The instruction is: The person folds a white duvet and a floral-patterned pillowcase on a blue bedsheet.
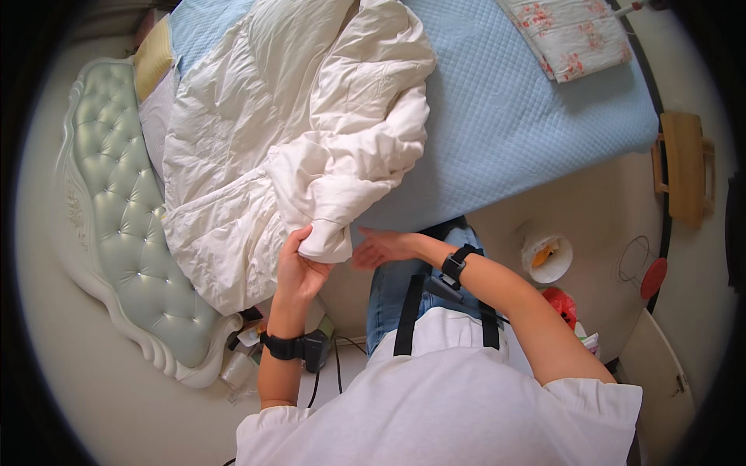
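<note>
A crumpled white quilt [250, 134] lies over the left part of a bed with a light blue quilted cover [513, 128]. My left hand [304, 269] grips the quilt's near corner, which hangs at the bed's near edge with the thumb on top. Just to the right, my right hand [382, 247] is slightly blurred, its fingers apart and pointing toward that corner, holding nothing. A small gap shows between its fingers and the cloth.
A green tufted headboard [131, 204] stands at the left, beside a yellow pillow [154, 55]. Folded floral bedding [574, 35] lies on the bed's far right. A wooden stool [683, 169], a white waste bin [551, 259] and a red bag [560, 306] are at the right.
</note>
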`<action>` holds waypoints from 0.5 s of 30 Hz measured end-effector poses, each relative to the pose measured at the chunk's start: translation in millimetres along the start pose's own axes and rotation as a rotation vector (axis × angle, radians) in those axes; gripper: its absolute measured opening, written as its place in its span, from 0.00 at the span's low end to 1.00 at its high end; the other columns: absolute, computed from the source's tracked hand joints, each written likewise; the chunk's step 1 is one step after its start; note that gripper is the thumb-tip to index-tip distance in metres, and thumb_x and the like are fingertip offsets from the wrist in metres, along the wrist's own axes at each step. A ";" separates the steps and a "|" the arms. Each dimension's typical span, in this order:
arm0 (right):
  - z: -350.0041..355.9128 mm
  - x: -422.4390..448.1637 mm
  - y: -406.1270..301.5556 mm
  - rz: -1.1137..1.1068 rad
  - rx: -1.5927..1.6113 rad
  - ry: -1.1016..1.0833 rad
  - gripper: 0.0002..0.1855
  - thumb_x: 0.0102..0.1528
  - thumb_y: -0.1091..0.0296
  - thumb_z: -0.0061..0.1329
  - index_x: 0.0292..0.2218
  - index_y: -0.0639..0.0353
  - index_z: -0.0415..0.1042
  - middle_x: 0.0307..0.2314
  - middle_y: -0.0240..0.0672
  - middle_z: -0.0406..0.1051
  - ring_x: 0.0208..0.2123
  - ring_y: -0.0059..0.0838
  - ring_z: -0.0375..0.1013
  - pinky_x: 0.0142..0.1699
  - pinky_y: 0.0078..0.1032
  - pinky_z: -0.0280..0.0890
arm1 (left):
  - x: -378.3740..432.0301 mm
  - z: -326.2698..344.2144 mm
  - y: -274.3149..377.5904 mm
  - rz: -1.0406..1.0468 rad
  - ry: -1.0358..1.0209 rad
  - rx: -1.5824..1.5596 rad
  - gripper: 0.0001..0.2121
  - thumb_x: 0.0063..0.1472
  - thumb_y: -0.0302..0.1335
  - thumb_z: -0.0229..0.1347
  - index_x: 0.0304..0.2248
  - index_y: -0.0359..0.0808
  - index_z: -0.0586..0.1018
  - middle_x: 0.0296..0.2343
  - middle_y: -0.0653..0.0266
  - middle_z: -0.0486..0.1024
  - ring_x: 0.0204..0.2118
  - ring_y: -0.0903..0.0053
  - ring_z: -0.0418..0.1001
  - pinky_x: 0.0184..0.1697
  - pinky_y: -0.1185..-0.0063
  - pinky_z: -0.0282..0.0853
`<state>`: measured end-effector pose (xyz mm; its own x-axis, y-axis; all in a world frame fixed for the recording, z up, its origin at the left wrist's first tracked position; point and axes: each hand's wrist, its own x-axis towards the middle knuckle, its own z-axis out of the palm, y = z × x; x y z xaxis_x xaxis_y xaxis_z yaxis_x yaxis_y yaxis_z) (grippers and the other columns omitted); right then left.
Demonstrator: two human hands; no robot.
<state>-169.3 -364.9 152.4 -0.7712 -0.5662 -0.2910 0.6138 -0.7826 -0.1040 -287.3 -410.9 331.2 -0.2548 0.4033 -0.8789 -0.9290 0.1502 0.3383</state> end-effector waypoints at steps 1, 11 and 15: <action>17.3 2.2 -10.3 -0.085 0.213 -0.117 0.28 0.45 0.44 0.29 0.34 0.63 0.60 0.31 0.39 0.63 0.35 0.30 0.61 0.40 0.25 0.54 | -10.4 7.4 -0.7 -0.003 0.017 0.010 0.14 0.47 0.30 0.41 0.33 0.30 0.63 0.29 0.61 0.66 0.32 0.74 0.65 0.34 0.77 0.62; 33.6 -5.3 -67.7 -1.225 0.481 -0.334 0.18 0.44 0.66 0.40 0.39 0.57 0.56 0.36 0.34 0.58 0.38 0.29 0.58 0.43 0.26 0.53 | -74.0 28.2 17.2 0.085 0.071 0.036 0.15 0.45 0.32 0.41 0.34 0.32 0.65 0.29 0.65 0.67 0.31 0.78 0.66 0.33 0.83 0.62; 37.1 -41.6 -92.2 -1.697 -0.672 0.645 0.17 0.46 0.63 0.37 0.38 0.59 0.56 0.36 0.35 0.58 0.38 0.29 0.58 0.43 0.28 0.54 | -101.5 25.7 34.9 0.185 -0.047 0.070 0.17 0.46 0.35 0.39 0.35 0.34 0.64 0.31 0.62 0.66 0.34 0.73 0.65 0.34 0.76 0.62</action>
<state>-200.1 -278.7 209.3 -0.4669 0.8469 0.2544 -0.5156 -0.0271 -0.8564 -287.0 -423.4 440.9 -0.4054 0.4716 -0.7831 -0.8458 0.1314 0.5170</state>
